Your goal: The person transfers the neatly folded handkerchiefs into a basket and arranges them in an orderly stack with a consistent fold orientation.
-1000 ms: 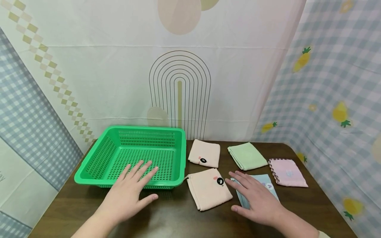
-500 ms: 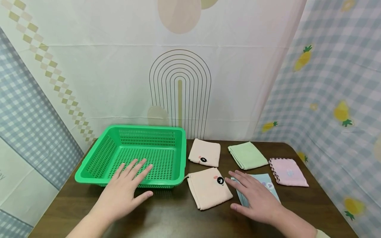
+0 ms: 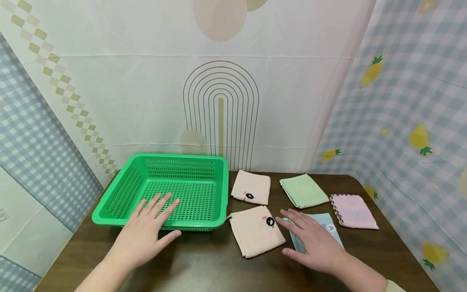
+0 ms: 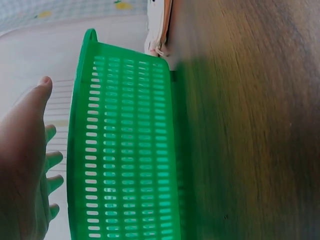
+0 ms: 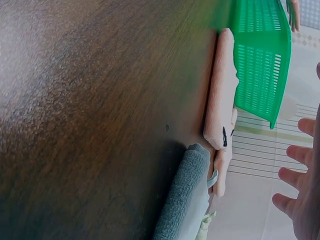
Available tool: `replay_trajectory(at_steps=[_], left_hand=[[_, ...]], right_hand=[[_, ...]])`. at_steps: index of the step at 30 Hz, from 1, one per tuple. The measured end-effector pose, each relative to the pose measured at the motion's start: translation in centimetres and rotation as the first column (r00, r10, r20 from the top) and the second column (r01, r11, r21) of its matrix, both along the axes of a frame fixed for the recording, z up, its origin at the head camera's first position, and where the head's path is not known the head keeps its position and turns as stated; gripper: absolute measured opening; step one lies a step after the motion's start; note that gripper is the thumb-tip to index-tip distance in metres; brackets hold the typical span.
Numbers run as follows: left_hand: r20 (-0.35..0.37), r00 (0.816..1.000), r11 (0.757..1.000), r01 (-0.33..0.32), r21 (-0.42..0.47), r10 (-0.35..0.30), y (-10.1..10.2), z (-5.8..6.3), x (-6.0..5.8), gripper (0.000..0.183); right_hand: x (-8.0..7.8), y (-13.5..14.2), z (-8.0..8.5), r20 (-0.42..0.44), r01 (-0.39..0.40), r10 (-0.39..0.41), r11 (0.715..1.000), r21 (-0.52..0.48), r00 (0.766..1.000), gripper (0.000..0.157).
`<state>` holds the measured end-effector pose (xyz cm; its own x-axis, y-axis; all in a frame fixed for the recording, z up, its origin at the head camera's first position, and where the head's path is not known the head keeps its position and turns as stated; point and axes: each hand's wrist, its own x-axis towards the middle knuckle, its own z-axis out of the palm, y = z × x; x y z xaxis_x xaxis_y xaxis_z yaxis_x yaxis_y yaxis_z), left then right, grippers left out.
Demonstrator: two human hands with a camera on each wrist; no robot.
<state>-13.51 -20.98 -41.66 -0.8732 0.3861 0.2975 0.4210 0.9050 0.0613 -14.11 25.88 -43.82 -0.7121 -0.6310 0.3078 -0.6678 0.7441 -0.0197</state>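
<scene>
My left hand (image 3: 140,239), fingers spread, hovers over the front rim of a green plastic basket (image 3: 197,224). In the left wrist view that hand (image 4: 22,160) is raised beside the slotted basket wall (image 4: 125,140), holding nothing. With straight fingers, my right hand (image 3: 315,243) hangs over a folded light-blue towel (image 3: 328,222) and hides part of it. The right wrist view shows a gap between this hand (image 5: 305,200) and the blue towel (image 5: 185,200). Just left of its fingertips lies a folded peach towel (image 3: 255,235) with an embroidered black spot.
Behind the near peach towel lies a second peach towel (image 3: 251,184). A folded green towel (image 3: 305,192) and a pink towel (image 3: 355,213) with a checked edge lie farther right. All are on a dark wooden table (image 3: 211,267); patterned cloth (image 3: 292,101) hangs behind it.
My left hand has drifted left and slightly back along the basket's front. The right hand, the towels and the basket stay where they were.
</scene>
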Motion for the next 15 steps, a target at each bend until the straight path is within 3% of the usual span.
replay_trajectory(at_steps=[15], left_hand=[[0.004, 0.999, 0.999, -0.034, 0.01, 0.034, -1.2, 0.5, -0.2, 0.077]], right_hand=[[-0.3, -0.1, -0.1, -0.003, -0.006, 0.006, 1.0, 0.013, 1.0, 0.076]])
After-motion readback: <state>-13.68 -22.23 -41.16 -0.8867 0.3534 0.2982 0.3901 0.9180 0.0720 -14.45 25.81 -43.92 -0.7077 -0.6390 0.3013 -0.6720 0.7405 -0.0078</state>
